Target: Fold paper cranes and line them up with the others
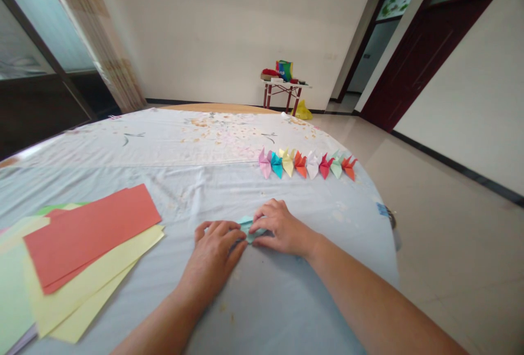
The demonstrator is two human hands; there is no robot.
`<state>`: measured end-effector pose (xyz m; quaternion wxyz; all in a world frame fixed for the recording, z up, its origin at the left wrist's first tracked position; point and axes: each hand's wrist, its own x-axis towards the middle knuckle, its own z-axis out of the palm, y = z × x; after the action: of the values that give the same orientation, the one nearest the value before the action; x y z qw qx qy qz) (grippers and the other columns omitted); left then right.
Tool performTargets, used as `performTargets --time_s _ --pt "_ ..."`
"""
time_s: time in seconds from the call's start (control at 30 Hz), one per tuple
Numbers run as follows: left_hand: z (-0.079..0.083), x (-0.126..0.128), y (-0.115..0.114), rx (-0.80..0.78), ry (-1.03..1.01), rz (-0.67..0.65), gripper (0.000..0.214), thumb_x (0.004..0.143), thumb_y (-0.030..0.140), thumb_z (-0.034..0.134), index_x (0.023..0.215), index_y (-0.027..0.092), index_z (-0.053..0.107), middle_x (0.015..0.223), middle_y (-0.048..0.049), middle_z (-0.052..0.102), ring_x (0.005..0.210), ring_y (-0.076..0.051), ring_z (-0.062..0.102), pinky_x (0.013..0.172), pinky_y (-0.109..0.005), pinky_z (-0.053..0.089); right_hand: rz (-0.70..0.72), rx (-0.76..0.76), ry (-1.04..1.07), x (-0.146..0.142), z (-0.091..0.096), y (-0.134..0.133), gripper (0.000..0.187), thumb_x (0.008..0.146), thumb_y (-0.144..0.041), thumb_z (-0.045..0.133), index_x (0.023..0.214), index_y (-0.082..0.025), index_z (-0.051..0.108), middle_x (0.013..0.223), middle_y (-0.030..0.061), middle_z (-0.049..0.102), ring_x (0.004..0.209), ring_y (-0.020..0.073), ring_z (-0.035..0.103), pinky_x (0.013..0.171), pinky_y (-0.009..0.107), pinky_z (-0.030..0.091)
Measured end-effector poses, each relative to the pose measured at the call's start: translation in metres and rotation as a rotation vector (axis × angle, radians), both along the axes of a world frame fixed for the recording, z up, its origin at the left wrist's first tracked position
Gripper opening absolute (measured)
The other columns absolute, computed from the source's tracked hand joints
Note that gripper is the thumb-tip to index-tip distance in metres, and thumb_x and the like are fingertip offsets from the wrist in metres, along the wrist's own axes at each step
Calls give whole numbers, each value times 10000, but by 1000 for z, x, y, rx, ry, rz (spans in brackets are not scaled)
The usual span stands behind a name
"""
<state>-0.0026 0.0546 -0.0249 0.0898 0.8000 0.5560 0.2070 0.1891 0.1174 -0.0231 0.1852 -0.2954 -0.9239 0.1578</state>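
A small light-teal folded paper (248,226) lies on the pale blue tablecloth (286,300) in front of me. My left hand (215,251) lies over its left part, fingers bent and pressing it down. My right hand (280,227) pinches its right end with curled fingers. Most of the paper is hidden under both hands. Beyond them stands a row of several folded paper cranes (306,163) in pink, teal, yellow, orange, white, red and green.
A fanned stack of sheets, red (88,232) on top of yellow (94,284) and green, lies at the left. The round table's edge (387,218) curves at the right, above a tiled floor. A small red table (282,90) with bags stands by the far wall.
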Motion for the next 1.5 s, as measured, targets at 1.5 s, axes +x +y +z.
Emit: performTargets --time_s 1.5 --pt "-10 10 5 -4 70 255 225 827 346 469 763 210 637 927 -46 597 908 -226 510 836 -419 333 -270 -110 -14 -19 -11 -4 131 750 -299 605 686 -186 619 689 6 604 752 147 488 699 267 295"
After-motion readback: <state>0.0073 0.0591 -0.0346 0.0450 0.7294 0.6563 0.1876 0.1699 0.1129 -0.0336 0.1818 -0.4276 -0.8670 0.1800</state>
